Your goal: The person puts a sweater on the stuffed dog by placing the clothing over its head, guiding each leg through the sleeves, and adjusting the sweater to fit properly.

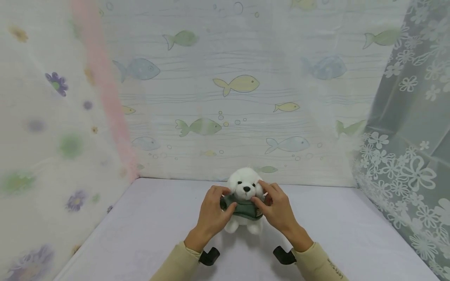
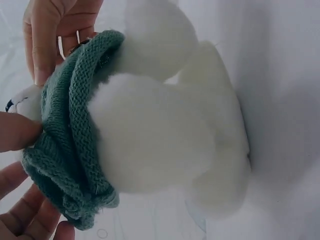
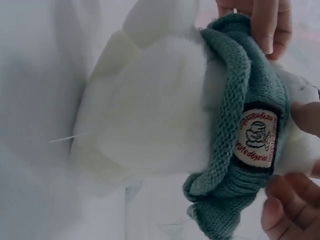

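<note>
Toy dog (image 1: 245,183) is on the surface (image 1: 161,218), in front of the far fish sheet (image 1: 239,101). We pinch its green sweater (image 1: 246,210) with our left hand (image 1: 214,210) at left and right hand (image 1: 280,207) at right.

Pale fish-print backdrop (image 1: 246,105) behind a white tabletop (image 1: 168,222), flower-dotted sheet (image 1: 52,128) at left, grey white-flowered curtain (image 1: 408,125) at right

On the white desk (image 1: 158,226), a white plush dog (image 1: 242,186) in a green knitted sweater (image 1: 247,210) sits between left hand (image 1: 213,210) and right hand (image 1: 278,207), before the far, fish-printed pale curtain (image 1: 246,50).
</note>
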`<state>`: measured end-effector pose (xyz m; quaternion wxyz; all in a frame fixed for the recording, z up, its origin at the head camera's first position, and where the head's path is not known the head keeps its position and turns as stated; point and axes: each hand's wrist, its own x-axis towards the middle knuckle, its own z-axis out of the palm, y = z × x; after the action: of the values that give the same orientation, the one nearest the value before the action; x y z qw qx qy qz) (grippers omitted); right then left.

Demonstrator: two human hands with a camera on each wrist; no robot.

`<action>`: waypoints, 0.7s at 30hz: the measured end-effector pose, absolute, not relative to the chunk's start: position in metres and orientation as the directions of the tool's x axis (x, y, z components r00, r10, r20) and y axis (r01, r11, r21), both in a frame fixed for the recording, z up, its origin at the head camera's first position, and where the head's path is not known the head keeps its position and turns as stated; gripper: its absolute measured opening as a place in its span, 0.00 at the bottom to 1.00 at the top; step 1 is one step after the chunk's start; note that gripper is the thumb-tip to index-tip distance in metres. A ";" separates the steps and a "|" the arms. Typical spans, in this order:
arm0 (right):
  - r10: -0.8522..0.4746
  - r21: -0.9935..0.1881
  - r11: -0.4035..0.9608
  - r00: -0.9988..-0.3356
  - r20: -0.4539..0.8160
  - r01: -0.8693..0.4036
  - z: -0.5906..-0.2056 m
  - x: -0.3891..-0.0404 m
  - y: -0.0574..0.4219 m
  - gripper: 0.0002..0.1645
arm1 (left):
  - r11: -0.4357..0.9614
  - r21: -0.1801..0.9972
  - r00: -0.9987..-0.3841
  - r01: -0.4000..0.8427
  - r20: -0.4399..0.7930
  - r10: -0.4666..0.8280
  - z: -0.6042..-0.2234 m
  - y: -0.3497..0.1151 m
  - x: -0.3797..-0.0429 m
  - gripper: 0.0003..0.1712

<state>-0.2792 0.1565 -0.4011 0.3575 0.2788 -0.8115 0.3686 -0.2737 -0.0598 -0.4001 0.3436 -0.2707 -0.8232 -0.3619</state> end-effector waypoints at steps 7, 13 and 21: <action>-0.222 -0.400 0.625 -0.644 0.732 -0.671 -0.402 -0.275 0.154 0.41 | 0.579 0.424 -0.656 0.697 0.702 0.277 -0.402 -0.060 -0.272 0.24; -0.223 -0.283 0.721 -0.598 0.770 -0.633 -0.406 -0.275 0.150 0.40 | 0.597 0.433 -0.682 0.675 0.676 0.281 -0.401 -0.059 -0.272 0.26; -0.284 -0.269 0.586 -0.505 0.815 -0.764 -0.410 -0.272 0.142 0.35 | 0.564 0.446 -0.679 0.695 0.665 0.310 -0.402 -0.059 -0.272 0.28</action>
<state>-0.2721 0.1419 -0.4103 0.3769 0.3249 -0.8068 0.3185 -0.2720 -0.0593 -0.4020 0.2673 -0.2981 -0.8430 -0.3593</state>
